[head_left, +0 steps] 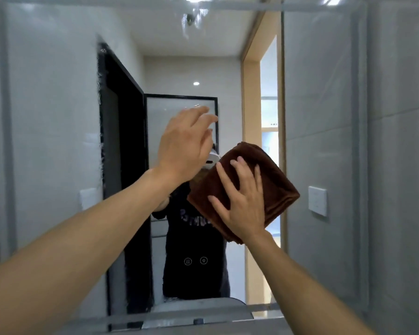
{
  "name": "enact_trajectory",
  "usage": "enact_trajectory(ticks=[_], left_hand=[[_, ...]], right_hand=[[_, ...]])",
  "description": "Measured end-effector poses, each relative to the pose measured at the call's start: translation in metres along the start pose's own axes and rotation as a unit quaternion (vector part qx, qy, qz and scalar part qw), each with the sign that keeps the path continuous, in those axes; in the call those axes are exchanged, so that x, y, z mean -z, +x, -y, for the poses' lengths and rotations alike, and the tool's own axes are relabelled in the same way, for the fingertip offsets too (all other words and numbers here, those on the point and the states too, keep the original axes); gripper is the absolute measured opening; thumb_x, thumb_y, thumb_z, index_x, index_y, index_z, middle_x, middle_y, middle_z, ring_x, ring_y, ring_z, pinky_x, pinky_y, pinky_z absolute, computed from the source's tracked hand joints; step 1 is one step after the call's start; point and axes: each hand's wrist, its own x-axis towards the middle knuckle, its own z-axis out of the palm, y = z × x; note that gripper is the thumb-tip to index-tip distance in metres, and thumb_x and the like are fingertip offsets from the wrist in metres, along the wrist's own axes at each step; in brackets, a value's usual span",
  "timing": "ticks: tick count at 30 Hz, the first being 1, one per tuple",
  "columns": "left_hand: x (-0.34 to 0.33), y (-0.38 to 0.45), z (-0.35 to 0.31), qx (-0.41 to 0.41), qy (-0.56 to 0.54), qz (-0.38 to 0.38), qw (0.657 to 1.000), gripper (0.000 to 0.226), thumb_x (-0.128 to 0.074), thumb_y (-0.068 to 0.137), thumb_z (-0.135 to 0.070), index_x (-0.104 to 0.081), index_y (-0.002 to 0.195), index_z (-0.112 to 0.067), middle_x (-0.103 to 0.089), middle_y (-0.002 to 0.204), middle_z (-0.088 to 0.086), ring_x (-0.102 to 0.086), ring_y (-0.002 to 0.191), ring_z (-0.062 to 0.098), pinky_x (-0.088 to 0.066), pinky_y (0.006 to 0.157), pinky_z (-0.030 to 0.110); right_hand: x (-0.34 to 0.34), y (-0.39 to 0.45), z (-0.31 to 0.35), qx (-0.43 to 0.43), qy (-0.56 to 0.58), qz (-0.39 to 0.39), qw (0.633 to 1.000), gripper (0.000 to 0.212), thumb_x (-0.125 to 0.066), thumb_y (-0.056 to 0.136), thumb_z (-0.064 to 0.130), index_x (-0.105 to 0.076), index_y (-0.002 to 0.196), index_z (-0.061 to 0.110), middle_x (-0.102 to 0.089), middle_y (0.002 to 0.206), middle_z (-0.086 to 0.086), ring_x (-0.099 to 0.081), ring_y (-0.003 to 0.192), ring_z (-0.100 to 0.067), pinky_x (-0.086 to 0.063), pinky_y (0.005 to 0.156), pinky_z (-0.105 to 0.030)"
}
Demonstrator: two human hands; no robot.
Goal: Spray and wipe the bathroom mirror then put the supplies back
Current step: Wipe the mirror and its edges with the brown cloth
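Note:
The bathroom mirror (pixel 58 117) fills most of the view, its left part hazy with spray film. A folded brown cloth (pixel 273 180) lies flat against the glass right of centre. My right hand (pixel 240 201) presses on the cloth with spread, straight fingers. My left hand (pixel 186 143) is raised just left of the cloth, fingers loosely extended toward the glass and holding nothing. No spray bottle is in view.
A white wall switch (pixel 317 200) sits right of the mirror on grey tile. Two small touch icons (pixel 196 261) glow low on the glass. The mirror reflects a person in a dark shirt, a black-framed door and a wooden doorway. A counter edge (pixel 203 320) runs below.

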Motion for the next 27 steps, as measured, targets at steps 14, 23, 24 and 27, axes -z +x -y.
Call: enact_trajectory(ticks=[14, 23, 24, 27], left_hand=[[-0.012, -0.058, -0.026, -0.082, 0.152, 0.095, 0.980, 0.046, -0.047, 0.100, -0.033, -0.054, 0.142, -0.017, -0.042, 0.155, 0.013, -0.032, 0.148, 0.030, -0.017, 0.122, 0.053], [0.019, -0.054, 0.057, 0.041, 0.228, 0.051, 0.971, 0.055, -0.045, 0.102, -0.033, -0.032, 0.154, -0.027, -0.030, 0.162, 0.010, -0.019, 0.153, 0.026, -0.011, 0.123, 0.054], [0.029, -0.056, 0.061, 0.053, 0.223, 0.039, 0.973, 0.050, -0.046, 0.101, -0.031, -0.039, 0.151, -0.023, -0.033, 0.160, 0.011, -0.022, 0.152, 0.027, -0.010, 0.124, 0.053], [0.065, -0.060, 0.068, 0.090, 0.218, 0.007, 0.972, 0.046, -0.045, 0.101, -0.028, -0.048, 0.146, -0.018, -0.036, 0.158, 0.013, -0.026, 0.150, 0.029, -0.009, 0.124, 0.050]], right_hand=[[0.011, -0.100, -0.058, -0.210, -0.084, 0.001, 0.974, 0.051, -0.034, 0.104, 0.041, -0.035, 0.153, 0.031, -0.027, 0.163, -0.007, -0.019, 0.153, -0.027, -0.014, 0.118, -0.064], [-0.010, 0.004, 0.029, -0.066, -0.074, 0.046, 0.994, 0.067, -0.041, 0.099, 0.048, -0.024, 0.159, 0.022, -0.019, 0.167, 0.000, -0.009, 0.155, -0.020, -0.010, 0.122, -0.058], [-0.015, 0.017, 0.048, -0.036, -0.066, 0.060, 0.995, 0.069, -0.041, 0.099, 0.049, -0.022, 0.159, 0.021, -0.017, 0.167, 0.001, -0.008, 0.155, -0.019, -0.009, 0.123, -0.057], [-0.034, 0.041, 0.105, 0.078, -0.040, 0.111, 0.990, 0.072, -0.040, 0.099, 0.050, -0.017, 0.160, 0.019, -0.013, 0.168, 0.002, -0.003, 0.155, -0.017, -0.008, 0.123, -0.055]])
